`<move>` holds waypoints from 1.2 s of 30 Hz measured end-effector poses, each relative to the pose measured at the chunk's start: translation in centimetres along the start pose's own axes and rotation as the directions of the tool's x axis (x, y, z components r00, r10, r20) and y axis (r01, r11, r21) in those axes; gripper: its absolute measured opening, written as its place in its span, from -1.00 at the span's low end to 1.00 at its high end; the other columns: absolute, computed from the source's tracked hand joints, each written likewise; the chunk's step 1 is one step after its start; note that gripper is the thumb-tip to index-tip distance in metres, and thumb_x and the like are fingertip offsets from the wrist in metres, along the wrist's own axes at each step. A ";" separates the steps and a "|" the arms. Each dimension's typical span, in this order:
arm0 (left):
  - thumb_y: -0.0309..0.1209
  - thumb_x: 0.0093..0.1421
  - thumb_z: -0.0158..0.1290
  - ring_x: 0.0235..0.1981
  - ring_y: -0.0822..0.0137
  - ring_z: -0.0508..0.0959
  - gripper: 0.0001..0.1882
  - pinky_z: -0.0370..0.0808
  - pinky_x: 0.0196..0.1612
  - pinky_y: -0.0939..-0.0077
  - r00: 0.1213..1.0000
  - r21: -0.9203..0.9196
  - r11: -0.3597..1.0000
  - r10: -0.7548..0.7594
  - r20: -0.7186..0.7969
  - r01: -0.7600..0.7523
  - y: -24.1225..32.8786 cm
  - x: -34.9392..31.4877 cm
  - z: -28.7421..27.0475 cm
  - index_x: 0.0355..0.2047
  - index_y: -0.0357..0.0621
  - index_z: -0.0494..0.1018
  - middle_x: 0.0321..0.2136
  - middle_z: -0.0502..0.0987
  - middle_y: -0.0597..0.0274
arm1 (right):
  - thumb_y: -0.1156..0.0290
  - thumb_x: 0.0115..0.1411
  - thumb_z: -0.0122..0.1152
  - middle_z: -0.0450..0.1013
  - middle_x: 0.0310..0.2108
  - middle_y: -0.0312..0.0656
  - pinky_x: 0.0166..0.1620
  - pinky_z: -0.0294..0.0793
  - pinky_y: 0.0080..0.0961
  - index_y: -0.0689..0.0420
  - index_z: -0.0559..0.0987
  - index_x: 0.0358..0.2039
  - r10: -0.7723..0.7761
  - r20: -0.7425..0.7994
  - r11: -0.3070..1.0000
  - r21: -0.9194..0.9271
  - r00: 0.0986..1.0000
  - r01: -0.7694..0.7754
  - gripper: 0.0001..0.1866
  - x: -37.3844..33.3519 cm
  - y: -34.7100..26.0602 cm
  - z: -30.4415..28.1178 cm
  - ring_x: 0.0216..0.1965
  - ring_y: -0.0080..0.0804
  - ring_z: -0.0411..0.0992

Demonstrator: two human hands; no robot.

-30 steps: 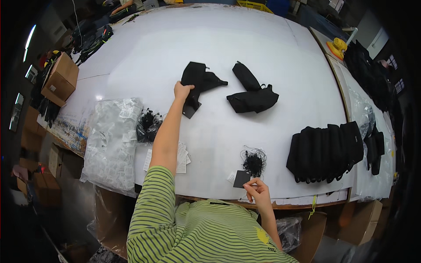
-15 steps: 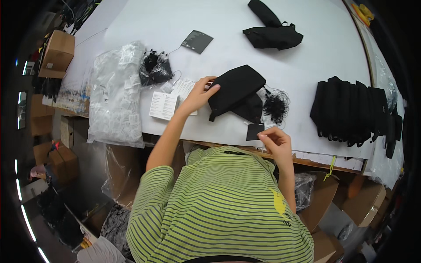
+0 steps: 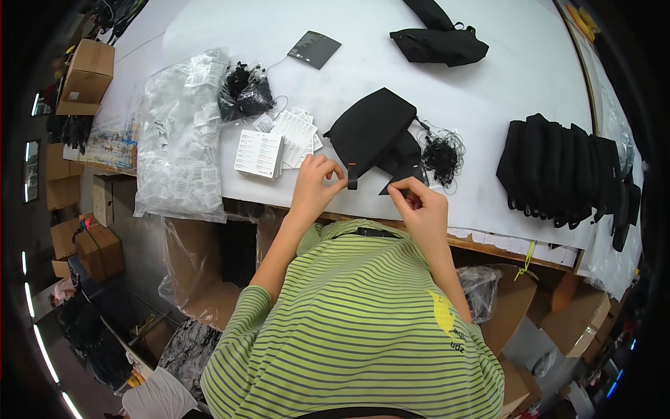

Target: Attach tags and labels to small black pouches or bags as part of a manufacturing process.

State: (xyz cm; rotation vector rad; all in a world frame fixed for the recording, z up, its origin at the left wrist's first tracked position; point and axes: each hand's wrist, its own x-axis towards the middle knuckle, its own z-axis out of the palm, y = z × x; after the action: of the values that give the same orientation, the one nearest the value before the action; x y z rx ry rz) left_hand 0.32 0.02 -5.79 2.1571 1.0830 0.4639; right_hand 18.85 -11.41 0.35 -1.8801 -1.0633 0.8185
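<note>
Head view: black pouch (image 3: 371,129) on white table (image 3: 481,94), near side, centre. Left hand (image 3: 315,185) pinches pouch's near loop (image 3: 352,177); right hand (image 3: 423,204) pinches dark flat piece (image 3: 386,188), apparently tag. Judged risks: string tangle (image 3: 444,159) right of pouch snagging if dragged; loop slipping from fingertip-only hold.

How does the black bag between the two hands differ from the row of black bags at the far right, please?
The black bag lies apart as a single piece, while the row of black bags is several pressed side by side.
The black bag shows a broad face; the row of black bags overlaps, hiding much of each.
The left hand is at the black bag's small loop; no hand touches the row of black bags.
Both are on the white table.
</note>
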 end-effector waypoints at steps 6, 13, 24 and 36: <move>-0.53 -0.08 0.19 -0.45 0.32 0.30 -0.88 0.30 -0.33 0.48 1.000 -0.227 0.974 -0.022 -0.001 0.022 2.2 0.2 -0.1 -0.48 -0.12 0.49 -0.58 0.30 0.31 | 0.42 0.05 0.27 0.19 -0.78 -0.37 -0.61 0.05 -0.66 0.17 0.57 -0.48 -0.023 0.043 0.999 -0.041 0.999 0.025 -0.90 0.2 0.1 0.8 -0.71 -0.69 0.10; -0.50 0.01 0.17 -0.55 0.36 0.31 -0.87 0.30 -0.48 0.48 0.996 -0.232 0.972 -0.029 0.079 0.047 1.5 -0.1 0.7 -0.37 -0.08 0.59 -0.64 0.29 0.29 | 0.39 0.04 0.27 0.23 -0.79 -0.32 -0.62 0.10 -0.60 0.13 0.59 -0.47 -0.059 0.034 0.991 -0.120 0.998 0.063 -0.90 0.2 0.5 1.3 -0.74 -0.60 0.15; -0.51 -0.02 0.22 -0.63 0.62 0.27 -0.86 0.18 -0.57 0.67 0.960 -0.630 0.739 -0.278 0.036 0.238 3.0 0.7 4.4 -0.39 -0.23 0.61 -0.67 0.42 0.40 | 0.33 0.07 0.22 0.24 -0.79 -0.26 -0.61 0.17 -0.46 0.08 0.53 -0.48 -0.006 0.007 0.983 -0.185 1.000 0.007 -0.88 0.3 0.7 1.4 -0.74 -0.41 0.24; -0.56 0.02 0.17 -0.59 0.65 0.28 -0.90 0.20 -0.51 0.72 0.977 -0.603 0.769 -0.149 0.150 0.210 4.5 0.2 0.8 -0.40 -0.27 0.58 -0.60 0.42 0.43 | 0.50 0.07 0.24 0.25 -0.75 -0.28 -0.63 0.12 -0.62 0.22 0.54 -0.41 -0.238 0.026 0.971 -0.008 0.971 0.238 -0.91 0.4 1.4 1.4 -0.72 -0.65 0.19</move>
State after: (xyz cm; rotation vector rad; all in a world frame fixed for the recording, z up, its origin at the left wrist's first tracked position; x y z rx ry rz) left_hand 3.42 -2.09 -3.24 1.4622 0.9088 0.5320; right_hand 18.39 -11.08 -1.55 -1.7130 -1.2825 0.6989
